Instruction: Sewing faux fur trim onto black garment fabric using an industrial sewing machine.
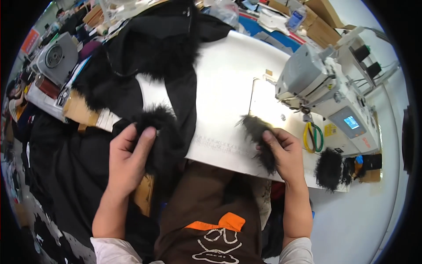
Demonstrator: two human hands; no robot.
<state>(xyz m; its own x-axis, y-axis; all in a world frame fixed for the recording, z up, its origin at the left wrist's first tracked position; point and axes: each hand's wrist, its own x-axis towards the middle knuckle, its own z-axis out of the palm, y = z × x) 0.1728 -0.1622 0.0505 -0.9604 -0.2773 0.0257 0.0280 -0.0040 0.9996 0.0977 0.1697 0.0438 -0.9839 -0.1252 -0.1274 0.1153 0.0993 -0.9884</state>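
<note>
My left hand (128,155) pinches a furry edge of the black garment (182,103) between thumb and fingers. That garment drapes over the left of the white sewing table (220,101) and down its side. Over the table's front edge, my right hand (283,152) grips a separate strip of dark fur (259,136); the strip hangs below and pokes up above the fingers. The two pieces are apart. To the right stands a sewing machine (316,83), its needle area lit, with yellow and green handled scissors (313,136) lying beside it.
More black fur pieces (329,169) lie at the table's right end. Dark cloth (66,185) hangs at the left, below another grey machine (57,57). Cardboard boxes (323,26) and a plastic bottle (297,18) crowd the back. A person (17,101) sits far left.
</note>
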